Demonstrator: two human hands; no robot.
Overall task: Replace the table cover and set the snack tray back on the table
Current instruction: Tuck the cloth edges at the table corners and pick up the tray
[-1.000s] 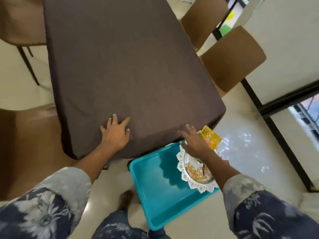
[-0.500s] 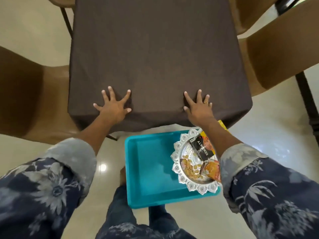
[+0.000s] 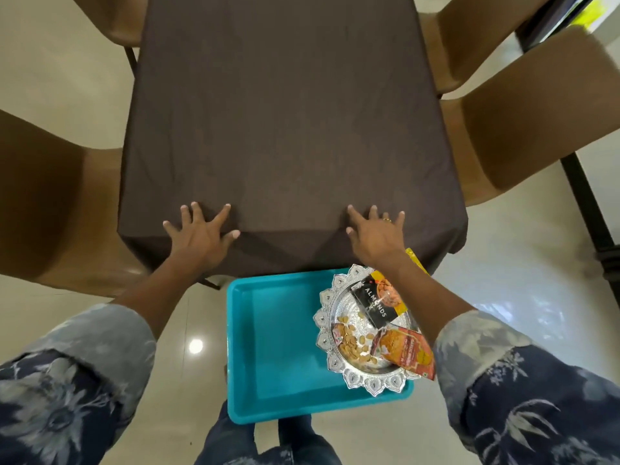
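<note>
Now that the right hand [image 3: 375, 234] is off the snack tray [image 3: 268, 347], it and the left hand [image 3: 201, 234] press splayed fingers flat on the table cover [image 3: 285, 112] at 5 and 7 o'clock, so the tray, off the table at 6, likely goes next.

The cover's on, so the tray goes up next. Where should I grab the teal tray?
Likely take the teal tray by its raised rim, from the near side: left hand on the bare left edge, right hand at the near right corner, since the silver plate loads and crowds that end.
</note>
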